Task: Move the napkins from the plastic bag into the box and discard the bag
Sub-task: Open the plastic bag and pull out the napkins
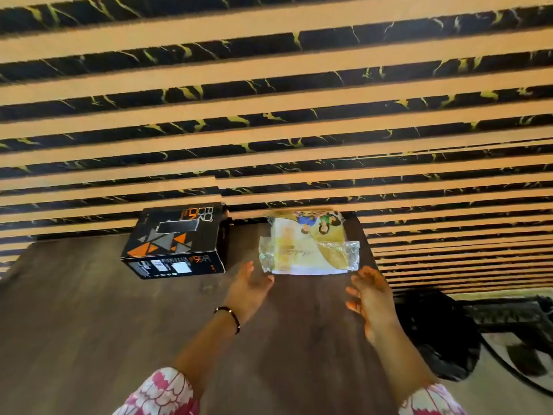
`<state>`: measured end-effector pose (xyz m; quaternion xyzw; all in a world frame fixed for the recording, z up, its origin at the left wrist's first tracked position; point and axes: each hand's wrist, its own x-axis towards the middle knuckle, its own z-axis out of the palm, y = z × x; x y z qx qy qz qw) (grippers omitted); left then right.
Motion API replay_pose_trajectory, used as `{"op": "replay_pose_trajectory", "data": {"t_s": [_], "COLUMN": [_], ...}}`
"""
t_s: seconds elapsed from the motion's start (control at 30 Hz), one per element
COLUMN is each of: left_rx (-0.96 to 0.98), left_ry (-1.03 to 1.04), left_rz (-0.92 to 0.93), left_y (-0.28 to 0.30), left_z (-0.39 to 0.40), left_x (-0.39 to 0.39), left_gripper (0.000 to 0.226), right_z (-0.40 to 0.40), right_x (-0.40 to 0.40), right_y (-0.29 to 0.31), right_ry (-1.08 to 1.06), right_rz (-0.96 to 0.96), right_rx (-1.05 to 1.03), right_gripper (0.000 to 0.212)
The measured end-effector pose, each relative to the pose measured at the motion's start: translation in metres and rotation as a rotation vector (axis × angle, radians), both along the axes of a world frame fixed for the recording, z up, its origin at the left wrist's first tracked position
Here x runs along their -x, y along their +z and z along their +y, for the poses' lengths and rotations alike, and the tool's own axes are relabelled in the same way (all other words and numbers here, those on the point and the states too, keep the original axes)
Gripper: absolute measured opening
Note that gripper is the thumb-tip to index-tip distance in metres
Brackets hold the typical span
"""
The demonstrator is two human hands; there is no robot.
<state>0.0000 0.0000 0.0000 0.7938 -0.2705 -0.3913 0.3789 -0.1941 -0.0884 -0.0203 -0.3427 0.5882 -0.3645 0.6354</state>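
A clear plastic bag (309, 244) printed in yellow and gold, with white napkins inside, lies flat on the dark wooden table (89, 310) against the wall. To its left stands a black box (176, 242) with orange and grey triangles and a slot in its top. My left hand (250, 284) is open just below the bag's left corner, the thumb close to it. My right hand (369, 295) is open just below the bag's right corner. Neither hand holds anything.
A wall of tan slats over black marble (269, 100) rises right behind the box and bag. The table ends at the right near a black chair or fan base (443, 333) with a cable on the floor.
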Motion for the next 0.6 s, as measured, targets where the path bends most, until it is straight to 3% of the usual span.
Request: {"op": "replay_pose_trajectory", "data": {"t_s": [0.1,0.2,0.33,0.6], "left_rx": [0.022,0.044,0.049,0.046], "left_ry": [-0.034,-0.042,0.015,-0.038], "left_rz": [-0.029,-0.074,-0.046,-0.045], "left_y": [-0.008,-0.033,-0.027,-0.021], "left_z": [-0.018,-0.03,-0.033,-0.003], "left_x": [0.001,-0.005,-0.001,-0.005], "left_gripper": [0.053,0.057,0.043,0.046], "right_z": [-0.015,-0.022,-0.023,0.016], "right_x": [-0.007,-0.012,-0.011,-0.004], "right_y": [-0.007,-0.011,-0.015,-0.008], "right_ry": [-0.014,0.035,0.082,0.113], "right_rz": [0.011,0.023,0.042,0.102], "right_rx": [0.002,0.002,0.013,0.044], "right_gripper": [0.04,0.036,0.035,0.03]}}
